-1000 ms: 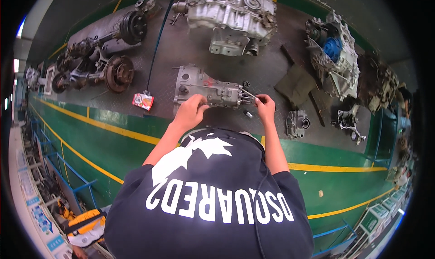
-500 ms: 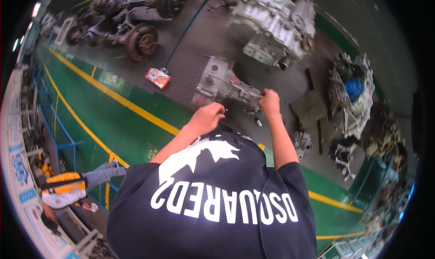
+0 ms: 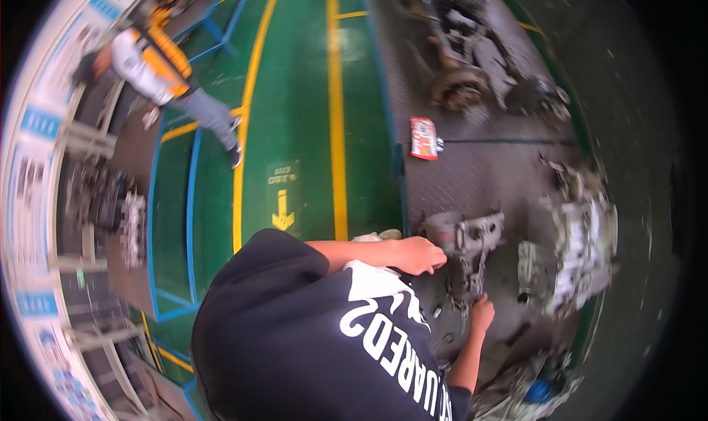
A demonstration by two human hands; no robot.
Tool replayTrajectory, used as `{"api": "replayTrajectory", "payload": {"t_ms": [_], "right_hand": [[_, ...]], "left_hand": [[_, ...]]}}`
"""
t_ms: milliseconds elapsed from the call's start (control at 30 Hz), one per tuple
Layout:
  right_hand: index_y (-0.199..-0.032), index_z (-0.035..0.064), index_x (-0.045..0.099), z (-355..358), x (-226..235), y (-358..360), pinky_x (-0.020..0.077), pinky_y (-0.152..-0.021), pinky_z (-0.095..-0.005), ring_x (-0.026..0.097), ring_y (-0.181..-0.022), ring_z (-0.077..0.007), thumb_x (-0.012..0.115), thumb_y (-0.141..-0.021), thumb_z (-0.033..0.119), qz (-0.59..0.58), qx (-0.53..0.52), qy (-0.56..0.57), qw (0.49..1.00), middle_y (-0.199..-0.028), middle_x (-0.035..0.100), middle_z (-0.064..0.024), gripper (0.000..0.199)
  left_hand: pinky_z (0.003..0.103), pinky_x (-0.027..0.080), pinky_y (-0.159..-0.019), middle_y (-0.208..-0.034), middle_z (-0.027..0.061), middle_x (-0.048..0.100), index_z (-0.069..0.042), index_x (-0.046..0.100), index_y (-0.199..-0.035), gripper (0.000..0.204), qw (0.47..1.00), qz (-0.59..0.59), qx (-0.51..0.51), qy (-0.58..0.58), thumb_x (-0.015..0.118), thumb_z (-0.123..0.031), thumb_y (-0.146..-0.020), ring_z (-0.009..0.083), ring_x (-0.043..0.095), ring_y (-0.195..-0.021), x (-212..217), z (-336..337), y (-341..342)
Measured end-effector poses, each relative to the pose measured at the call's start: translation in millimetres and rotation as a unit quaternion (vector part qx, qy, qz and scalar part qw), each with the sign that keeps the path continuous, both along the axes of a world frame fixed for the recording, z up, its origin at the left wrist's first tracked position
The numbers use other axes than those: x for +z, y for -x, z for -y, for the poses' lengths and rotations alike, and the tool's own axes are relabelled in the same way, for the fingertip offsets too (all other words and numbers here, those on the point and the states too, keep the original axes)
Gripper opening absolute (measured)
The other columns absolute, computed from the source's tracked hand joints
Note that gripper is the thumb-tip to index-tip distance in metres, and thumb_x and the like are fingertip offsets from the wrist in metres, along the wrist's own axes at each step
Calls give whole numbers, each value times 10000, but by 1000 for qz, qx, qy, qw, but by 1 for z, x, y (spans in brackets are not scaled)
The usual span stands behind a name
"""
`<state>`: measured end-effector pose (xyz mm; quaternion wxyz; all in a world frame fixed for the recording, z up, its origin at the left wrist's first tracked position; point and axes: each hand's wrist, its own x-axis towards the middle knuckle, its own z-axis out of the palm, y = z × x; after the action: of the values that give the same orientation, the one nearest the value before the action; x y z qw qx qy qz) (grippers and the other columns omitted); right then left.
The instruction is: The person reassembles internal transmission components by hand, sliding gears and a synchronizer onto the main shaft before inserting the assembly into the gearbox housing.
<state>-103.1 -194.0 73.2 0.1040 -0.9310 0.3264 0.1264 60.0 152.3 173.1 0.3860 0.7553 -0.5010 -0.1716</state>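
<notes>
A grey metal gearbox casing [image 3: 478, 235] with a narrower end lies on the dark patterned metal surface in front of me. My left hand [image 3: 417, 256] is beside its near edge, fingers curled in; whatever they may hold is hidden. My right hand [image 3: 483, 315] is at the narrow end of the casing, its fingers closed against that end. A small cylindrical part [image 3: 437, 312] lies on the surface near the narrow end.
A red-and-white packet [image 3: 422, 138] lies farther off. A large silver engine block [image 3: 571, 248] stands at the right, an axle assembly with a brake disc [image 3: 461, 88] beyond. Blue railings [image 3: 193, 200] line the green floor [image 3: 295, 126]; a person [image 3: 158, 67] in an orange-and-white top is at upper left.
The view has swung left, so the scene appears rotated and the person shows higher up. Both hands stay near the gearbox casing, the right one still at its narrow end.
</notes>
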Motion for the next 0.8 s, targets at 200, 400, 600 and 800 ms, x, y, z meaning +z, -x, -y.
{"api": "replayTrajectory", "payload": {"t_ms": [200,400,600,800], "right_hand": [[-814,-56,679,19,3,5,532,-788,-588,674,-883,-518,438,-1056,470,-56,196,49,978,-866,709,-289,627],[-1043,-35,629,69,-17,0,529,-772,-585,686,-867,-488,430,-1054,469,-126,158,-123,972,-894,712,-280,542],[-825,-18,641,35,18,1,495,-734,-599,669,-862,-497,415,-1067,416,-49,287,36,956,-845,702,-269,546],[-870,-28,662,48,-19,0,531,-652,-585,688,-775,-489,469,-1048,387,-35,95,-209,973,-783,697,-275,491]], "left_hand": [[450,532,-715,-899,125,662,-42,600,-919,180,997,-5,61,-37,740,-109,-829,340,689,-857,-11,-22,7],[454,530,-716,-869,122,668,-39,600,-906,173,986,-40,143,-72,739,-114,-838,345,688,-853,-5,-40,21],[448,530,-715,-873,122,670,-44,596,-899,175,978,-23,191,-86,737,-141,-861,339,685,-846,8,-59,28],[452,532,-719,-883,126,675,-37,598,-887,181,970,-11,228,-89,743,-142,-861,341,689,-860,16,-75,40]]}}
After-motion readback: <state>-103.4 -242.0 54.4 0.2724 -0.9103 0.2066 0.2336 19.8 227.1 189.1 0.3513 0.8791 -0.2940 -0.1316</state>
